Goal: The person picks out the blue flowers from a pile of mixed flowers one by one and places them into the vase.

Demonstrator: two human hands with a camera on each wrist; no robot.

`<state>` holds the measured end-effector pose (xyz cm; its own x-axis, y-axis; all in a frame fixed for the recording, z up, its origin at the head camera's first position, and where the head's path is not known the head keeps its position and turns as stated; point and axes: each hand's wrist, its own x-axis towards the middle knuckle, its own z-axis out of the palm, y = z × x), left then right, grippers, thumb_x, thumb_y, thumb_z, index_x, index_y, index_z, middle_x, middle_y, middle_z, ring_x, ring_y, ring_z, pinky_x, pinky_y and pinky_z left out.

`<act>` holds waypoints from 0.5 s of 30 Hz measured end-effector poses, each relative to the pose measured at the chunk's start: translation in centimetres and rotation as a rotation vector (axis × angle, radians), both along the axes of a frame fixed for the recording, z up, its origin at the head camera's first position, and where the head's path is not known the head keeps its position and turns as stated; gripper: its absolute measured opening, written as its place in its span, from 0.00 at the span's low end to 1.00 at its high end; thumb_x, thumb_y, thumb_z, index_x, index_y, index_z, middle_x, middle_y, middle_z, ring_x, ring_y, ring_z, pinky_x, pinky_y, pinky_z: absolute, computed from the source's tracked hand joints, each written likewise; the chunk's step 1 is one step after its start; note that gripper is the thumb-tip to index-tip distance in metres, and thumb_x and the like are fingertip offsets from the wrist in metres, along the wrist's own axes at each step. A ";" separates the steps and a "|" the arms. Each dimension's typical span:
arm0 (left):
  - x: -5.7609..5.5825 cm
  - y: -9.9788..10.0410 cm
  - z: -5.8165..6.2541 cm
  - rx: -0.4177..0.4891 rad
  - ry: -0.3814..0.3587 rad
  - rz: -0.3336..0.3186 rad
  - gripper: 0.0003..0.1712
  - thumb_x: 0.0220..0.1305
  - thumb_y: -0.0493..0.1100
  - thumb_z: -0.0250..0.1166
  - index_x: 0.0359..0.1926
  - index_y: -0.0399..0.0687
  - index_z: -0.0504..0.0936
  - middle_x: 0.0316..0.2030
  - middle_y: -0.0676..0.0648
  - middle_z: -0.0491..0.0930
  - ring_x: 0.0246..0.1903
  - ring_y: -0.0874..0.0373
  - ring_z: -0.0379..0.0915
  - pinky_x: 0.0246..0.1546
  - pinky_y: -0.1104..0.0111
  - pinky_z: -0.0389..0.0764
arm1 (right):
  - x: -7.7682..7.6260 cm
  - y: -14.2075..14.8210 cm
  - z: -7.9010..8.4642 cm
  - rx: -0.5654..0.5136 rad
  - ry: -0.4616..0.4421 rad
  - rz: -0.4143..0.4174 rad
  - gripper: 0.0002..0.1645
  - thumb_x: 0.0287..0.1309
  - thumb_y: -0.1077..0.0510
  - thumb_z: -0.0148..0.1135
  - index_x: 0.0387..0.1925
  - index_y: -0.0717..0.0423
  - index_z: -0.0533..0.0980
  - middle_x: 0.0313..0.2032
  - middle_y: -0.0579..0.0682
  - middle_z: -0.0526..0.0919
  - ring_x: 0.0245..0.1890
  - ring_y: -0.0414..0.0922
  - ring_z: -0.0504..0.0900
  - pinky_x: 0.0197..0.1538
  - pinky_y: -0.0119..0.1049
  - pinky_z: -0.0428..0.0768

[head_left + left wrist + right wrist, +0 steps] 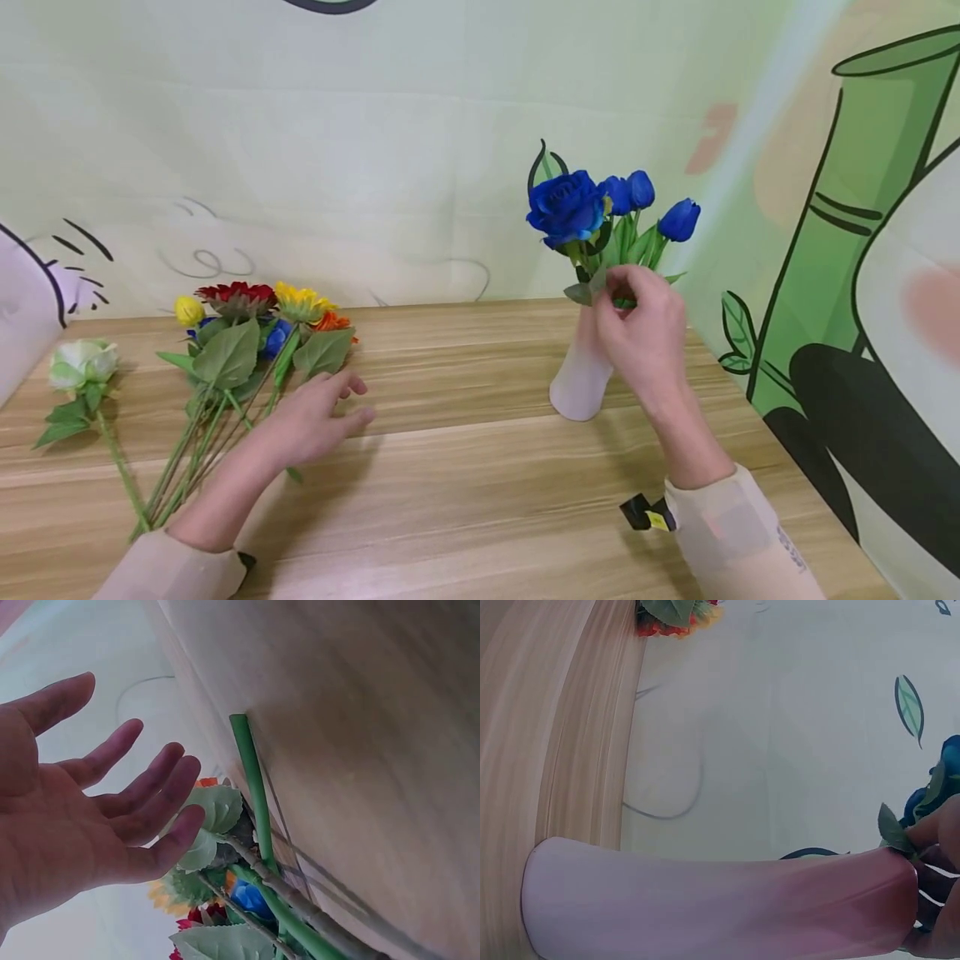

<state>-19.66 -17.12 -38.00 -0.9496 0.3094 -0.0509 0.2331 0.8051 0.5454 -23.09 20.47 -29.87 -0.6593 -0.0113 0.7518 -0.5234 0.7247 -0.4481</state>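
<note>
Blue ruffled rose (566, 207) pinched by right fingers (636, 277), smooth pale vase (582, 377), left fingers (160, 798) apart

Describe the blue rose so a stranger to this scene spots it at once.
On the wooden table, in the head view, find the pale vase at the right, with the right hand at its mouth. Above that mouth, the blue rose is the leftmost bloom. It is the largest there, with ruffled, open petals; the blue tulips to its right are smaller and closed.

Indoor nook with cartoon-printed backdrop (420, 183)
</note>
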 end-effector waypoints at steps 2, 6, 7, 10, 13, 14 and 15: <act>0.0 0.0 0.1 -0.006 -0.004 -0.002 0.24 0.74 0.53 0.64 0.58 0.41 0.77 0.55 0.31 0.77 0.53 0.35 0.75 0.48 0.43 0.77 | 0.1 0.1 0.0 0.006 -0.024 -0.023 0.03 0.60 0.70 0.65 0.36 0.68 0.82 0.33 0.59 0.83 0.31 0.50 0.81 0.31 0.28 0.76; 0.0 -0.1 0.0 -0.015 -0.008 -0.006 0.24 0.74 0.54 0.63 0.58 0.41 0.76 0.55 0.31 0.77 0.52 0.35 0.75 0.48 0.43 0.77 | 0.2 0.1 0.2 0.019 -0.073 -0.051 0.05 0.60 0.68 0.66 0.36 0.68 0.82 0.34 0.59 0.83 0.32 0.53 0.82 0.31 0.38 0.80; -0.1 -0.1 -0.1 -0.017 -0.007 -0.008 0.24 0.74 0.53 0.63 0.58 0.41 0.76 0.54 0.31 0.77 0.52 0.35 0.75 0.48 0.43 0.77 | 0.2 0.1 0.2 0.022 -0.078 -0.053 0.05 0.60 0.68 0.66 0.37 0.68 0.82 0.34 0.59 0.83 0.32 0.53 0.82 0.31 0.40 0.81; -0.1 -0.1 -0.3 -0.017 -0.004 -0.011 0.23 0.74 0.53 0.64 0.58 0.41 0.76 0.54 0.31 0.77 0.52 0.35 0.76 0.48 0.43 0.77 | 0.2 0.0 0.2 0.017 -0.079 -0.046 0.07 0.60 0.66 0.67 0.39 0.68 0.81 0.35 0.58 0.82 0.33 0.52 0.82 0.32 0.35 0.81; -0.1 -0.1 -0.4 -0.022 -0.005 -0.011 0.23 0.73 0.52 0.64 0.57 0.40 0.76 0.53 0.30 0.77 0.52 0.35 0.76 0.48 0.43 0.77 | 0.1 0.0 0.1 0.006 -0.059 -0.033 0.13 0.59 0.62 0.71 0.42 0.66 0.79 0.35 0.56 0.82 0.33 0.49 0.81 0.32 0.27 0.79; -0.1 -0.1 -0.4 -0.025 -0.006 -0.010 0.23 0.73 0.52 0.65 0.57 0.40 0.76 0.54 0.30 0.77 0.52 0.35 0.76 0.48 0.43 0.77 | 0.1 -0.1 0.1 0.007 -0.050 -0.030 0.14 0.59 0.60 0.72 0.42 0.66 0.79 0.36 0.56 0.81 0.33 0.48 0.81 0.32 0.27 0.78; -0.1 -0.2 -0.4 -0.029 -0.007 -0.009 0.23 0.73 0.53 0.65 0.57 0.40 0.76 0.54 0.30 0.77 0.52 0.35 0.76 0.48 0.43 0.77 | 0.1 -0.1 0.1 0.009 -0.042 -0.029 0.15 0.60 0.59 0.73 0.43 0.66 0.79 0.36 0.56 0.81 0.34 0.49 0.80 0.32 0.27 0.78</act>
<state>-19.78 -17.27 -38.42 -0.9464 0.3160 -0.0667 0.2364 0.8185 0.5236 -23.02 20.39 -29.79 -0.6902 0.0013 0.7236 -0.4833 0.7435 -0.4622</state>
